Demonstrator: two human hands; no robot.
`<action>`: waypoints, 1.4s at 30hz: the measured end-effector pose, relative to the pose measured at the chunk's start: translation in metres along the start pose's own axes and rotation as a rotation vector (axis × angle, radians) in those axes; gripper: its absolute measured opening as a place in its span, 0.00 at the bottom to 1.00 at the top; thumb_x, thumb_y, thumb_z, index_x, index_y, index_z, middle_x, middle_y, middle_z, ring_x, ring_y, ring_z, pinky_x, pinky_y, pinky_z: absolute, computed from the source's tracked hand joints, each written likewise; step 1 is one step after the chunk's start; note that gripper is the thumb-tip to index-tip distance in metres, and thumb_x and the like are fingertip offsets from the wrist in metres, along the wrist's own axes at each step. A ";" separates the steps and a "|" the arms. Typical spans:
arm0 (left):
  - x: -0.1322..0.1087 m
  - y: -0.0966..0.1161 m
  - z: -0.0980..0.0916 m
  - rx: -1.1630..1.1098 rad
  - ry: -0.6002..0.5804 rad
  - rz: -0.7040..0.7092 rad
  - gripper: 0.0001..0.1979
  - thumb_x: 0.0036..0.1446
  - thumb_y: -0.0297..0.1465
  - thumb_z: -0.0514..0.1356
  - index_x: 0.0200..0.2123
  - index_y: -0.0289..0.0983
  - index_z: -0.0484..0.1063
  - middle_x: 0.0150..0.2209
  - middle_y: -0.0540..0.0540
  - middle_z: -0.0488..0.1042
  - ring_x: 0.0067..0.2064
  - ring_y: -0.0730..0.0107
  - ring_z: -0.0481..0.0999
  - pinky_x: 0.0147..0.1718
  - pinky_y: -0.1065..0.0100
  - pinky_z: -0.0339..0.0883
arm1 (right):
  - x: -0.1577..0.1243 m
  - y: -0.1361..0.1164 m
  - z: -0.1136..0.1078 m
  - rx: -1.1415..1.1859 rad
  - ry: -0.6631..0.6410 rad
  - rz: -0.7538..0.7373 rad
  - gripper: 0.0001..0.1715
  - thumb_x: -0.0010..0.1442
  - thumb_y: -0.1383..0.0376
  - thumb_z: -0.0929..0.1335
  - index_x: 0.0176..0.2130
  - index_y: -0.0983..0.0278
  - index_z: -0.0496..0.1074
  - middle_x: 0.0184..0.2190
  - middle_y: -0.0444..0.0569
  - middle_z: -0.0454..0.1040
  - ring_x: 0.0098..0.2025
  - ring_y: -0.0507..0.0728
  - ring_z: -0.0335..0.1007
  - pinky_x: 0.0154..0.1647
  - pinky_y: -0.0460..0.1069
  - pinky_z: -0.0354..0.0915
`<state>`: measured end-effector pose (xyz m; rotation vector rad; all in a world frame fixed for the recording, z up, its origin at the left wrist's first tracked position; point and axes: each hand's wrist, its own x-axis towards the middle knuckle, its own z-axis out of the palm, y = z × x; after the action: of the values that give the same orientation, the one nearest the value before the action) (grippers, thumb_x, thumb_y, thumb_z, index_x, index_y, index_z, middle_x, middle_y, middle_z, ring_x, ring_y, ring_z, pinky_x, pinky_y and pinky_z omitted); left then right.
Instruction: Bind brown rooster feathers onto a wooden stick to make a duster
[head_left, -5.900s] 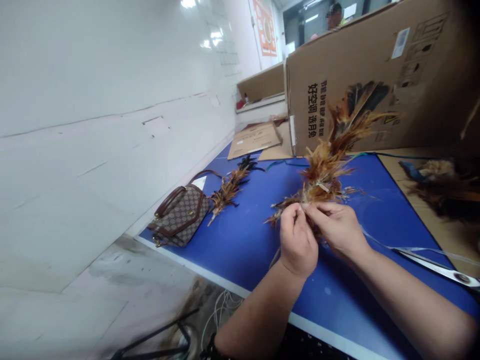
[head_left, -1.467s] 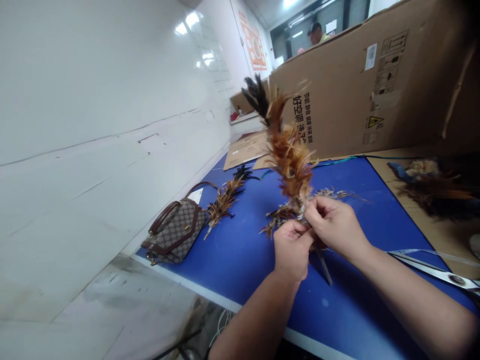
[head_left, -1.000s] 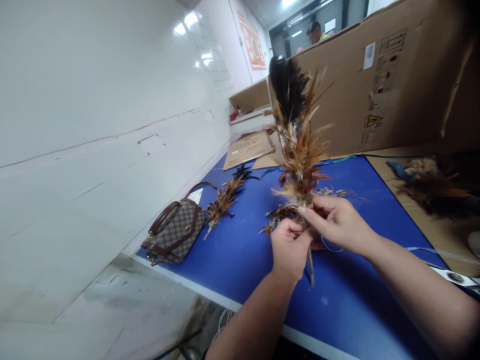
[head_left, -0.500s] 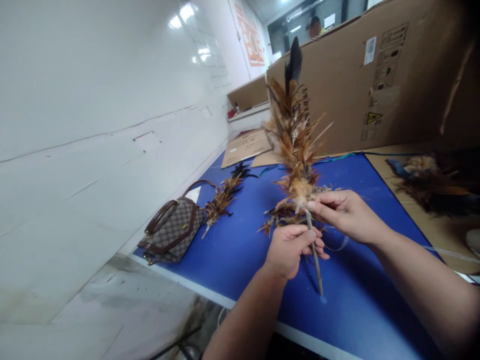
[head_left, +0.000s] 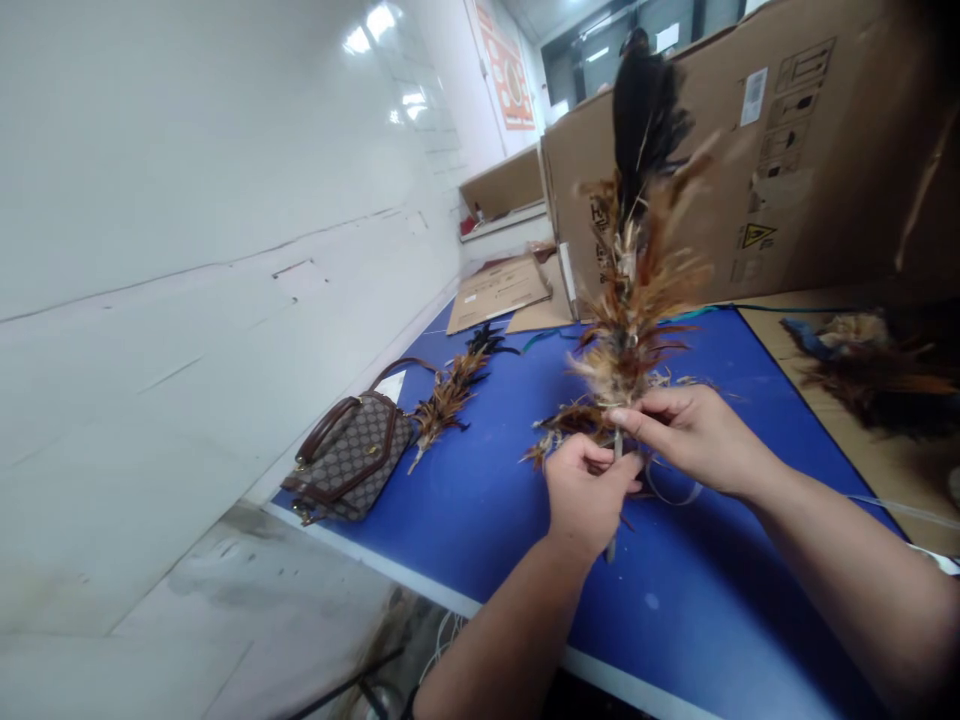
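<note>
A feather duster (head_left: 630, 300) with brown and tan feathers and a dark tip stands nearly upright between my hands. My left hand (head_left: 589, 495) is closed around its thin stick handle. Just above, my right hand (head_left: 697, 435) pinches the base of the feathers where they meet the stick; a clear thin strip (head_left: 671, 485) loops below these fingers. Loose brown feathers (head_left: 559, 430) lie behind my left hand on the blue table (head_left: 510, 500). A second, smaller feather duster (head_left: 450, 395) rests on the table to the left.
A brown patterned handbag (head_left: 352, 455) sits at the table's left edge beside the white wall (head_left: 187, 300). Flat cardboard (head_left: 499, 293) lies at the back. A big cardboard box (head_left: 705, 230) stands behind the feather duster. Dark feathers (head_left: 885, 375) are heaped at the right.
The feather duster has turned on its stick, showing more of its dark tip feathers, and its handle's lower end has swung left. Both hands keep hold of it.
</note>
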<state>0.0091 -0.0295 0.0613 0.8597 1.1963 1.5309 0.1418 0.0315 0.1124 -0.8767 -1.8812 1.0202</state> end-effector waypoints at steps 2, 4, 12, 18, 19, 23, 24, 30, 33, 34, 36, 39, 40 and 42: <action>-0.001 -0.004 0.005 0.002 0.015 0.016 0.26 0.41 0.39 0.77 0.26 0.38 0.61 0.20 0.54 0.71 0.23 0.71 0.75 0.27 0.66 0.75 | 0.000 0.000 0.002 -0.041 0.010 0.002 0.28 0.62 0.48 0.70 0.21 0.64 0.72 0.18 0.44 0.65 0.22 0.52 0.58 0.23 0.47 0.55; -0.002 -0.006 0.008 -0.015 -0.015 0.035 0.25 0.41 0.39 0.77 0.26 0.38 0.62 0.21 0.55 0.70 0.24 0.74 0.73 0.28 0.69 0.72 | 0.000 -0.002 0.001 -0.075 0.021 -0.003 0.29 0.62 0.47 0.69 0.20 0.64 0.70 0.18 0.44 0.64 0.22 0.51 0.57 0.22 0.47 0.54; 0.014 -0.006 -0.039 0.247 -0.171 0.089 0.13 0.56 0.38 0.68 0.38 0.34 0.75 0.31 0.46 0.78 0.34 0.71 0.76 0.41 0.68 0.69 | -0.003 -0.002 -0.039 -0.161 0.197 0.041 0.28 0.64 0.45 0.67 0.29 0.65 0.74 0.17 0.42 0.58 0.20 0.49 0.47 0.20 0.49 0.43; 0.070 0.003 -0.103 0.931 -0.015 0.303 0.09 0.64 0.32 0.58 0.36 0.34 0.77 0.32 0.45 0.77 0.33 0.69 0.74 0.39 0.67 0.69 | 0.002 0.019 -0.051 -0.103 0.286 0.095 0.29 0.64 0.43 0.67 0.36 0.67 0.78 0.16 0.42 0.58 0.19 0.49 0.47 0.20 0.48 0.41; 0.080 0.004 -0.108 0.977 -0.013 0.321 0.08 0.63 0.30 0.59 0.35 0.35 0.78 0.34 0.44 0.77 0.37 0.67 0.75 0.43 0.66 0.69 | 0.002 0.019 -0.051 -0.090 0.298 0.095 0.29 0.64 0.44 0.67 0.36 0.67 0.78 0.16 0.41 0.57 0.18 0.49 0.46 0.20 0.48 0.41; 0.113 0.001 -0.114 1.096 -0.059 0.337 0.09 0.60 0.23 0.59 0.35 0.36 0.80 0.40 0.42 0.76 0.48 0.62 0.74 0.55 0.63 0.64 | 0.002 0.013 -0.049 -0.094 0.330 0.102 0.28 0.64 0.44 0.67 0.36 0.67 0.78 0.16 0.40 0.55 0.18 0.49 0.44 0.19 0.49 0.39; 0.120 -0.002 -0.114 1.114 -0.073 0.330 0.10 0.59 0.22 0.59 0.37 0.36 0.81 0.41 0.41 0.76 0.48 0.62 0.73 0.56 0.63 0.63 | 0.001 0.012 -0.049 -0.108 0.339 0.107 0.28 0.65 0.44 0.67 0.36 0.67 0.78 0.16 0.41 0.55 0.18 0.49 0.44 0.19 0.49 0.38; 0.145 -0.018 -0.116 1.095 -0.093 0.255 0.08 0.52 0.19 0.64 0.30 0.36 0.80 0.37 0.43 0.73 0.44 0.62 0.73 0.54 0.63 0.63 | 0.000 0.004 -0.048 -0.206 0.304 0.073 0.27 0.66 0.47 0.66 0.34 0.67 0.78 0.17 0.41 0.57 0.19 0.49 0.47 0.19 0.48 0.43; 0.145 -0.018 -0.117 0.989 -0.025 0.241 0.08 0.51 0.19 0.65 0.24 0.36 0.75 0.35 0.43 0.73 0.44 0.62 0.73 0.53 0.63 0.64 | 0.000 0.000 -0.045 -0.221 0.300 0.058 0.26 0.65 0.48 0.66 0.33 0.67 0.78 0.17 0.40 0.54 0.19 0.48 0.45 0.19 0.47 0.42; 0.144 -0.016 -0.117 0.937 0.009 0.240 0.07 0.52 0.20 0.65 0.24 0.36 0.74 0.35 0.44 0.73 0.44 0.63 0.73 0.51 0.63 0.65 | 0.000 0.000 -0.043 -0.204 0.293 0.060 0.25 0.65 0.48 0.66 0.33 0.67 0.77 0.17 0.39 0.53 0.19 0.48 0.44 0.19 0.47 0.42; 0.137 -0.009 -0.113 0.810 0.075 0.235 0.04 0.56 0.26 0.65 0.29 0.35 0.75 0.34 0.44 0.74 0.40 0.65 0.73 0.45 0.64 0.67 | 0.001 0.002 -0.039 -0.150 0.268 0.074 0.26 0.65 0.47 0.66 0.33 0.67 0.76 0.17 0.39 0.53 0.19 0.48 0.44 0.19 0.47 0.42; 0.115 0.003 -0.094 0.601 0.106 0.207 0.11 0.61 0.38 0.63 0.36 0.34 0.74 0.33 0.45 0.74 0.30 0.72 0.71 0.31 0.68 0.65 | 0.003 0.010 -0.029 -0.053 0.245 0.095 0.29 0.64 0.43 0.66 0.32 0.66 0.75 0.17 0.40 0.56 0.19 0.49 0.47 0.18 0.46 0.44; 0.104 0.007 -0.084 0.540 0.086 0.199 0.13 0.60 0.40 0.63 0.37 0.34 0.73 0.33 0.44 0.75 0.29 0.73 0.71 0.28 0.70 0.64 | 0.004 0.013 -0.026 -0.030 0.238 0.095 0.29 0.64 0.43 0.67 0.32 0.65 0.75 0.17 0.40 0.57 0.19 0.49 0.48 0.18 0.46 0.45; 0.080 0.013 -0.062 0.195 -0.031 0.120 0.16 0.53 0.39 0.69 0.36 0.34 0.72 0.34 0.44 0.76 0.28 0.76 0.70 0.26 0.72 0.61 | 0.005 0.017 -0.018 0.008 0.213 0.084 0.29 0.63 0.42 0.67 0.31 0.64 0.75 0.18 0.41 0.61 0.19 0.50 0.51 0.18 0.46 0.47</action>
<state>-0.0738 0.0302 0.0543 1.0974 1.3067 1.5078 0.1584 0.0491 0.1048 -1.0252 -1.6727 0.9437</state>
